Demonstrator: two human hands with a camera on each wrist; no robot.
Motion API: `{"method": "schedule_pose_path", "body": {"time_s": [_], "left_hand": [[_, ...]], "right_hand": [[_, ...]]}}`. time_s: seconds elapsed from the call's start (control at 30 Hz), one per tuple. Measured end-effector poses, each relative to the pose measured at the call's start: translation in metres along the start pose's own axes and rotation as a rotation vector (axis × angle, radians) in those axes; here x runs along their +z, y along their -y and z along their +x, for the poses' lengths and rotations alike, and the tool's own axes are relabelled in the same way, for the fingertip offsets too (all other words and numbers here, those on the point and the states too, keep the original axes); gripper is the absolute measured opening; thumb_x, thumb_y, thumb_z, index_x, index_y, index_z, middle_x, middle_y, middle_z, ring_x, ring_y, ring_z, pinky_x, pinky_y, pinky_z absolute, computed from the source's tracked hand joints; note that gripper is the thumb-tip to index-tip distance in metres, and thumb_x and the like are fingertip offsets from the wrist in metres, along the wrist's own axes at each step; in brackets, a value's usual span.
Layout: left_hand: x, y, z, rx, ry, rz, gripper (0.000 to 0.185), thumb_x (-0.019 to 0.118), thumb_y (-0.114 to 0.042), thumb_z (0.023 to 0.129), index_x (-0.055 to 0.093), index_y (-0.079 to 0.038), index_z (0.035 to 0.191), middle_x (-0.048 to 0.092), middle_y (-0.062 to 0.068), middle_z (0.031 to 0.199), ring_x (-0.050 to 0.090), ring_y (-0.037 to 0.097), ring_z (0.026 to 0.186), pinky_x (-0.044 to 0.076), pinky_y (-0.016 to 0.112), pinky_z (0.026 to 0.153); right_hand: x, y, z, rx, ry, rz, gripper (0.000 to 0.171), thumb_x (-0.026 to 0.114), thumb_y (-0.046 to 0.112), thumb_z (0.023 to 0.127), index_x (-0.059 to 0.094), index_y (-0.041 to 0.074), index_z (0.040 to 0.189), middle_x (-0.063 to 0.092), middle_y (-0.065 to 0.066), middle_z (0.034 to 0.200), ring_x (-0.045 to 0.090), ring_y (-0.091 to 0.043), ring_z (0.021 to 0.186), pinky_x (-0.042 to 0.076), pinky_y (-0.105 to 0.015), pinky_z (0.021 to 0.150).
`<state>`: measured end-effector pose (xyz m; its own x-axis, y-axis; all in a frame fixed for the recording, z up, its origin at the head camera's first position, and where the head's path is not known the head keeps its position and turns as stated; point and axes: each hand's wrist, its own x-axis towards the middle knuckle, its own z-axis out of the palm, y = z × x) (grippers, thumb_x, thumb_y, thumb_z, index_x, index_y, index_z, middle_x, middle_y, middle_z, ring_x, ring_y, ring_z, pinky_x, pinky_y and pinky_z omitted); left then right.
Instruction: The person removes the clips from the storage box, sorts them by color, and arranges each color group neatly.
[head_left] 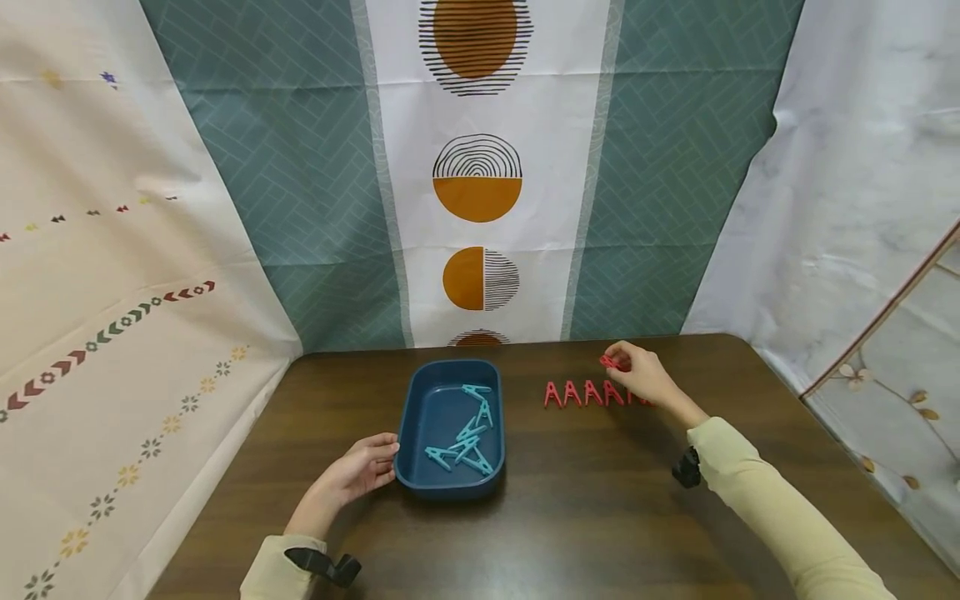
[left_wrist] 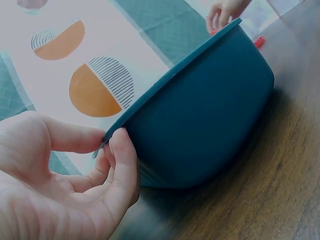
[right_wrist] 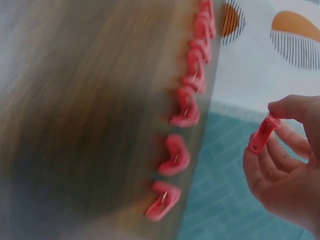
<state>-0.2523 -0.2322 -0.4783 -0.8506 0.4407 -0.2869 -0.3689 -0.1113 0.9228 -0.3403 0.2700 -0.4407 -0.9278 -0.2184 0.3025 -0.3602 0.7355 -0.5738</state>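
Note:
A dark blue plastic bin (head_left: 450, 492) stands on the table, with several light blue clothespins (head_left: 467, 433) lying in it. My left hand (head_left: 363, 468) pinches the bin's left rim between thumb and fingers, as the left wrist view shows close up. Over at the right, my right hand (head_left: 642, 372) holds a red clothespin (right_wrist: 265, 132) between thumb and fingertips, raised above the table. Below it runs a row of several red clothespins (head_left: 572, 393), standing like letter A's; the hand partly hides the row's right end in the head view.
The brown wooden table (head_left: 570, 517) reaches back to a hanging patterned cloth (head_left: 487, 233). Pale cloths hang at the left (head_left: 135, 317) and right. A black wrist strap (head_left: 322, 565) sits on the left arm and another (head_left: 687, 468) on the right.

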Motion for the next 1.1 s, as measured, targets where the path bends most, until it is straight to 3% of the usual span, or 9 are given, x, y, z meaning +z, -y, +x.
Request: {"method": "schedule_pose_path", "body": {"time_s": [0.5, 0.7, 1.1], "left_hand": [[0.001, -0.004, -0.001, -0.006, -0.002, -0.003, 0.01, 0.046, -0.009, 0.1, 0.053, -0.012, 0.106, 0.065, -0.005, 0.087, 0.061, 0.007, 0.078, 0.052, 0.02, 0.073], [0.001, -0.002, -0.001, -0.021, -0.005, -0.001, 0.011, 0.045, -0.01, 0.101, 0.051, -0.011, 0.11, 0.065, -0.005, 0.088, 0.061, 0.007, 0.078, 0.052, 0.02, 0.073], [0.001, -0.001, -0.001, 0.0, 0.02, -0.005, 0.011, 0.045, -0.01, 0.101, 0.052, -0.011, 0.109, 0.065, -0.005, 0.088, 0.061, 0.007, 0.078, 0.052, 0.019, 0.073]], "right_hand": [[-0.025, -0.051, -0.028, 0.15, -0.035, -0.094, 0.028, 0.064, 0.009, 0.087, 0.059, -0.004, 0.112, 0.067, -0.025, 0.099, 0.065, -0.037, 0.089, 0.052, -0.045, 0.07], [-0.028, -0.065, -0.037, 0.254, -0.047, -0.146, 0.033, 0.062, 0.009, 0.086, 0.057, -0.011, 0.111, 0.064, -0.03, 0.099, 0.062, -0.043, 0.086, 0.05, -0.052, 0.069], [-0.026, -0.078, -0.032, 0.423, 0.065, -0.196, 0.039, 0.062, 0.015, 0.086, 0.053, -0.013, 0.111, 0.06, -0.034, 0.108, 0.057, -0.051, 0.097, 0.048, -0.056, 0.078]]}}
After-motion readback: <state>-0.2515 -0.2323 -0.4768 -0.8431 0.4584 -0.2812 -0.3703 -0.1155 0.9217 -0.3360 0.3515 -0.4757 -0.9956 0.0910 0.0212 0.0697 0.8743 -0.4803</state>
